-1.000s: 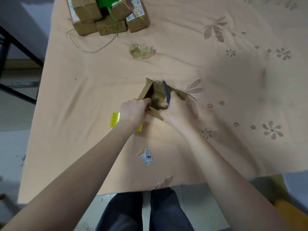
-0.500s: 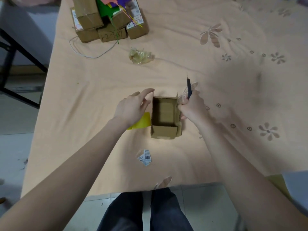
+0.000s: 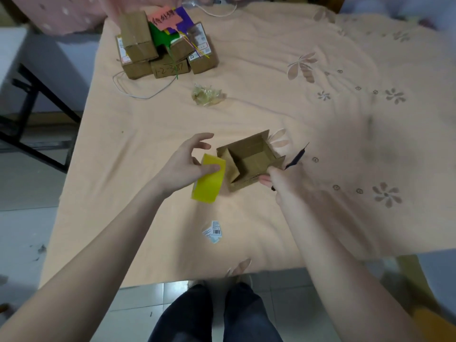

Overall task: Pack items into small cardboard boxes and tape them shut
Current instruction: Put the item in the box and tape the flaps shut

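Head view, left to right: the left hand [image 3: 187, 164] grips the yellow tape roll [image 3: 208, 180], thumb on it, other fingers spread, just beside the open box [image 3: 249, 160] at mid-table. The right hand [image 3: 283, 180] pinches the box's near corner and holds a dark pen-like tool [image 3: 297, 156]. Likely preparing to tape; the box looks empty, so filling comes next. Motion blur hides what the tool is.

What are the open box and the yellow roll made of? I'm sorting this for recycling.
The open box looks like plain brown cardboard, matte, with thin folded flaps and raw cut edges. The yellow roll held by the left hand looks like glossy plastic packing tape, judging by its smooth, bright surface; its core is hidden, so that material cannot be told.
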`<state>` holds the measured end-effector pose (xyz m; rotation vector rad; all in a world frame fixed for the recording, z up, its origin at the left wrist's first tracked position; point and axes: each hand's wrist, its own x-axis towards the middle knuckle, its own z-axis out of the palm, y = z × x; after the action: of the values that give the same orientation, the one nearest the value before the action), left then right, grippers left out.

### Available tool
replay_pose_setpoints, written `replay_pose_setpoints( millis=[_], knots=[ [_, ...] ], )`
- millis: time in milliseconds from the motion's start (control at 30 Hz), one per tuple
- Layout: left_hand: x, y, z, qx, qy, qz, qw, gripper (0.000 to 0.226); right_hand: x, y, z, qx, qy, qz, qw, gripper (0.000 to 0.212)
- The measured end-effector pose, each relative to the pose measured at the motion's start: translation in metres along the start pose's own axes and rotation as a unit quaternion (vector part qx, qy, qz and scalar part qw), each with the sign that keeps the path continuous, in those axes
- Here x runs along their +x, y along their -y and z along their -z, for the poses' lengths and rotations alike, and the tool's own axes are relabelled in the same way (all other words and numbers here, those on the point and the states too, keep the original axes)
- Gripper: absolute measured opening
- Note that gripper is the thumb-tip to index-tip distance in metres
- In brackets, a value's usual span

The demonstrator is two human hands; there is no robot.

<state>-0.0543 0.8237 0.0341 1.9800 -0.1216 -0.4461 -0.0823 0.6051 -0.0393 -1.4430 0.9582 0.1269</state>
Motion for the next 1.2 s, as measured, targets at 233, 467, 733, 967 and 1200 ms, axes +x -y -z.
replay_pose_setpoints(
  millis=[233,467,733,967,1200],
  knots=[
    [-0.017,-0.02,-0.008,-0.096,-0.018,-0.057,0.994,0.066,-0.028,0.009,-0.009,0.001,-0.014,-0.003,1.0,0.015],
    [-0.028,-0.062,-0.024,-0.146,-0.041,-0.14,0.978,0.062,-0.105,0.056,0.005,0.089,0.079,0.166,0.979,0.02],
    [-0.04,-0.111,-0.026,0.014,-0.008,-0.239,0.971,0.083,-0.154,0.091,0.045,0.063,0.136,0.356,0.922,0.034],
    [-0.047,-0.142,-0.01,0.142,0.014,-0.293,0.945,0.061,-0.171,0.109,0.063,0.005,0.133,0.428,0.894,0.034],
    [-0.055,-0.152,-0.012,0.086,-0.039,-0.347,0.933,0.024,-0.174,0.114,0.069,-0.001,0.133,0.434,0.891,0.035]
  ],
)
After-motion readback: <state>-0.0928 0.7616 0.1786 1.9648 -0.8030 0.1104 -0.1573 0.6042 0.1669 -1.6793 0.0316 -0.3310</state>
